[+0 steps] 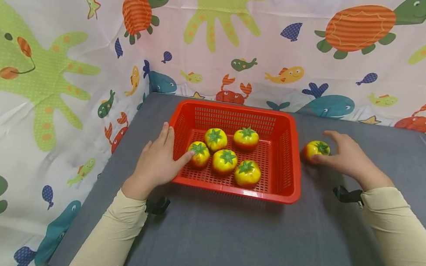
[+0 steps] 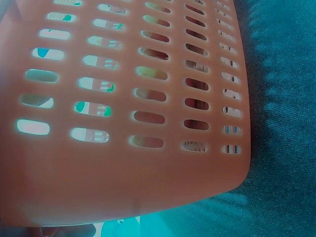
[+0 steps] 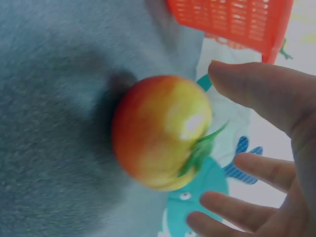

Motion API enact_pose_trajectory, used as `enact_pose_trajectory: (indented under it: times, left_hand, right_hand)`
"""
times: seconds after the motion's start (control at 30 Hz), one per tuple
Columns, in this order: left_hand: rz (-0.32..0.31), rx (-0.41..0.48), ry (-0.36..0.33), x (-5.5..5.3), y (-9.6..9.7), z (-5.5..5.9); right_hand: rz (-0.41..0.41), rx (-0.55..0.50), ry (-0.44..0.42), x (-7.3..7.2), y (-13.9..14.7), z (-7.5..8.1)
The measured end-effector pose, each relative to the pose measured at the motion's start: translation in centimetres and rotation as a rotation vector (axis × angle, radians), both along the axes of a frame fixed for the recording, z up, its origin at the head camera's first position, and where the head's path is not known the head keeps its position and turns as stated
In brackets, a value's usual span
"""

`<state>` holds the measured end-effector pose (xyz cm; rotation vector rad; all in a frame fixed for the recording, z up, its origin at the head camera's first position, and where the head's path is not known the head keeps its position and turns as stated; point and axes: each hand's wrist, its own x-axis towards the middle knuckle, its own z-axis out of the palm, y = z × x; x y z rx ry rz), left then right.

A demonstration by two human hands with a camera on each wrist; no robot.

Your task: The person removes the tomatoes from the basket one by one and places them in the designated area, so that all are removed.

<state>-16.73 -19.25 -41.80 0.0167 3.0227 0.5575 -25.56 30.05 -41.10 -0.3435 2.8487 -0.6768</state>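
Note:
A red plastic basket (image 1: 230, 192) stands on the grey table, holding several yellow-and-red toy tomatoes (image 1: 224, 162) with green leafy tops. My left hand (image 1: 157, 162) lies at the basket's left rim, fingers straight along it and thumb stretched over the inside. In the left wrist view the slotted basket wall (image 2: 123, 168) fills most of the picture. One more toy tomato (image 3: 160, 133) sits on the table to the right of the basket. Around it hovers my right hand (image 1: 346, 159), thumb and fingers spread; the right wrist view shows them apart from the tomato.
A grey cloth (image 1: 224, 239) covers the table. Behind it and along the left hangs a white curtain (image 1: 205, 66) printed with sea animals. Dark straps (image 1: 157, 205) circle both wrists.

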Motion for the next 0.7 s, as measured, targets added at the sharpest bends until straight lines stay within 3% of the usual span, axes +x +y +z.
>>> enact_pose_trajectory:
  times: [0.47, 0.7]
  left_hand:
    - [0.008, -0.005, 0.009, 0.1, -0.3, 0.1]
    - [0.003, 0.002, 0.012, 0.0, 0.0, 0.1]
  right_hand:
    - [0.039, 0.006, 0.076, 0.8, -6.3, 5.7]
    - [0.092, 0.014, 0.077, 1.3, -9.5, 7.2]
